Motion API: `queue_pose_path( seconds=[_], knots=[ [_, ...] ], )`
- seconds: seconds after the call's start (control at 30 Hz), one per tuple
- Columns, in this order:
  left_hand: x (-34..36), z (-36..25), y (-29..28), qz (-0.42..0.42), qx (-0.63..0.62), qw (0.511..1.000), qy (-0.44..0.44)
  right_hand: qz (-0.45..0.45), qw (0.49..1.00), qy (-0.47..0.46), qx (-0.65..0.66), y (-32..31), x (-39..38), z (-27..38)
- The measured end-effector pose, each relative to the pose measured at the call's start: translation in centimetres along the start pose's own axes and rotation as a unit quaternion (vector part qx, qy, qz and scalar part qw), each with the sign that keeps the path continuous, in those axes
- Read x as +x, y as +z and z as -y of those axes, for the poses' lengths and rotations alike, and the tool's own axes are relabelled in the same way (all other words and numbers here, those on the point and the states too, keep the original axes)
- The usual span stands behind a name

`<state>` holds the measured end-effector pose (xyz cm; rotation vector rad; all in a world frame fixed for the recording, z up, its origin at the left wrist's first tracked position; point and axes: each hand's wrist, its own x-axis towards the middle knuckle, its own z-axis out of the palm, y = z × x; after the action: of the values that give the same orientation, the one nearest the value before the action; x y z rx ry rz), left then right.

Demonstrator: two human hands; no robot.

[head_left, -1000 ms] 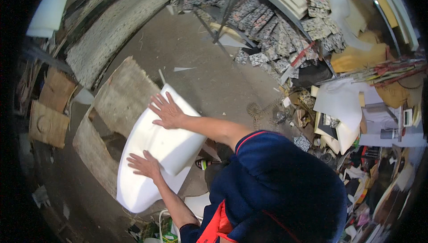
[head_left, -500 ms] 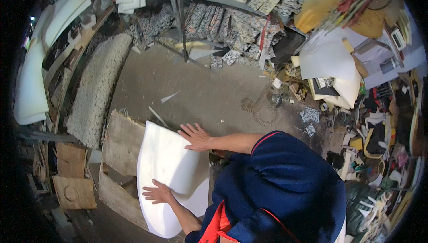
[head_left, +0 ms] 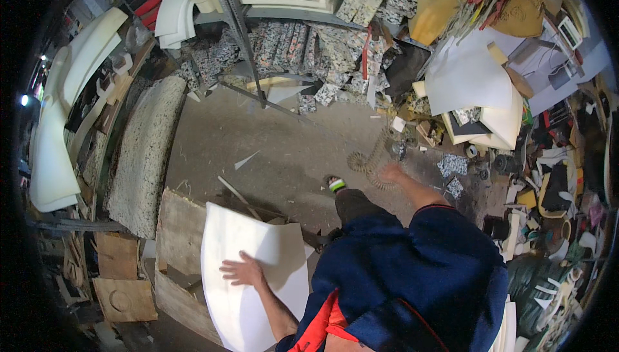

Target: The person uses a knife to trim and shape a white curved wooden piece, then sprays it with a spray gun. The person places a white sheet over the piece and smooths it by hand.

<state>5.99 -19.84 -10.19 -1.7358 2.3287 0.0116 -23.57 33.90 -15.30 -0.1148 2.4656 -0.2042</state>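
My left hand (head_left: 242,269) lies with spread fingers on a white foam sheet (head_left: 284,249). The sheet rests on a wooden board frame (head_left: 178,229), covering part of it. My right hand (head_left: 390,172) is off the sheet, reaching out to the right over the floor. It is beside a coiled air hose (head_left: 362,160) and just below a small grey tool or cup-like part (head_left: 398,151). Its fingers are blurred, so whether it touches either cannot be made out.
A thick speckled foam slab (head_left: 145,152) leans on the left by a shelf of white foam sheets (head_left: 51,152). Speckled foam blocks (head_left: 284,49) are stacked at the back behind a metal post (head_left: 238,29). Scraps and clutter (head_left: 548,191) fill the right side. My foot (head_left: 336,185) stands on the floor.
My right hand has left the foam sheet and swung right toward the coiled hose. My left hand stays on the sheet. The view has shifted, and my foot now shows.
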Motion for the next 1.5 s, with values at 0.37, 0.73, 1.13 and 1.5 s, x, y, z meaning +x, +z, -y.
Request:
queue_pose_path(
  seconds=[0.37, 0.73, 1.13, 1.5],
  knots=[
    [-1.9, -15.6, -1.2, -0.037, 0.035, 0.998, 0.028, -0.343, 0.928, 0.045, 0.136, -29.2, 25.6, -8.7],
    [4.3, -13.5, 1.1, 0.171, -0.106, 0.977, 0.063, -0.238, 0.962, 0.101, 0.087, -46.1, 41.5, -14.0],
    [-2.5, -13.8, -4.5, -0.099, -0.499, 0.826, -0.241, 0.038, 0.803, 0.086, 0.588, -42.3, 37.4, -18.1],
    [-18.1, -14.6, 7.1, 0.107, -0.781, 0.468, -0.399, 0.014, 0.91, 0.052, 0.411, -24.7, 13.1, -9.0]
  ],
)
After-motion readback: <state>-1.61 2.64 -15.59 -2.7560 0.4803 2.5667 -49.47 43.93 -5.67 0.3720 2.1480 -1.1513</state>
